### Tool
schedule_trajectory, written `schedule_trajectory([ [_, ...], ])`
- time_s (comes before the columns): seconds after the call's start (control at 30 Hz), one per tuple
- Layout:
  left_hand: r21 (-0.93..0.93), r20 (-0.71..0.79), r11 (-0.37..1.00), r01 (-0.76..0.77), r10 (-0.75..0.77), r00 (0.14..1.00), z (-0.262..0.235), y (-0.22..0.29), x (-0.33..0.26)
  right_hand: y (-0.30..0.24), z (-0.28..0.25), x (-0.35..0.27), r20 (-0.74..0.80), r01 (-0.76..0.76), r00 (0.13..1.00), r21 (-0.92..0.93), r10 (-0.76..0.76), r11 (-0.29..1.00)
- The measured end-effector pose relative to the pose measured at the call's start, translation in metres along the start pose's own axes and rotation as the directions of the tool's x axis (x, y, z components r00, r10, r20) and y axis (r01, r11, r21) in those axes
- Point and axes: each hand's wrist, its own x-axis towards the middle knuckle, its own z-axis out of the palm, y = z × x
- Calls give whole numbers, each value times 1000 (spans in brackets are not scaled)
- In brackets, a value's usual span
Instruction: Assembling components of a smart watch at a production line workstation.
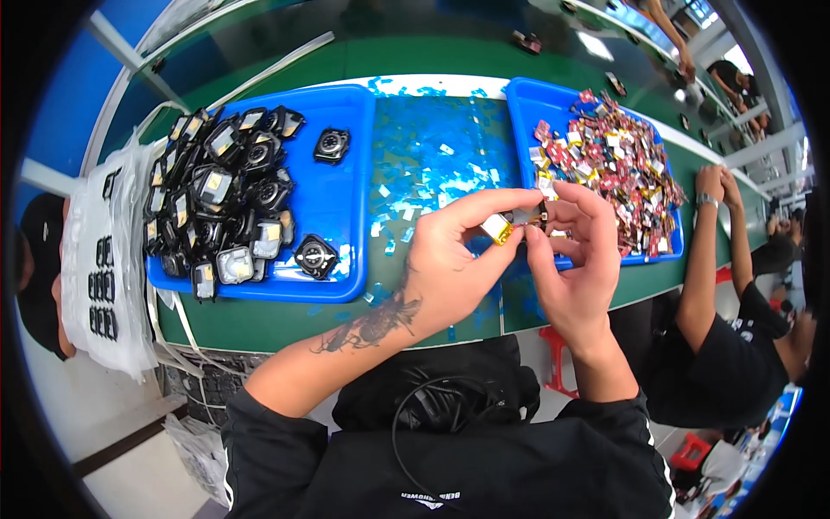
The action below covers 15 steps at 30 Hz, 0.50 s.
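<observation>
My left hand (pixel 454 259) and my right hand (pixel 575 259) meet above the green table's front edge, both pinching a small flat silver-and-yellow battery cell (pixel 501 227). The left thumb and forefinger grip its left end, while the right fingers work at its right end, where short wires show. Beneath the hands lies a patch of blue film scraps (pixel 432 164). A blue tray (pixel 341 130) with several black square device housings (pixel 216 190) sits to the left. Another blue tray (pixel 523 104), piled with small red and silver cells (pixel 609 160), sits to the right.
A white plastic bag (pixel 108 259) holding dark parts hangs at the table's left end. A person in black (pixel 735 346) sits at my right, hands on the table edge. More people work along the far right. A red stool (pixel 558 355) stands under the table.
</observation>
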Motion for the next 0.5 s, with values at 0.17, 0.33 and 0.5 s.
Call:
schedule_trajectory([
  [0.17,-5,-170,999,-52,51,984,-3,-2,6,-10,4,34,163,-36,986,-25,40,999],
  [0.33,296,-422,940,-170,288,860,-7,-10,6,-2,24,102,460,-135,882,32,106,990],
  [0.5,591,-189,740,-320,514,837,-6,0,1,50,60,225,373,-388,858,24,352,921],
])
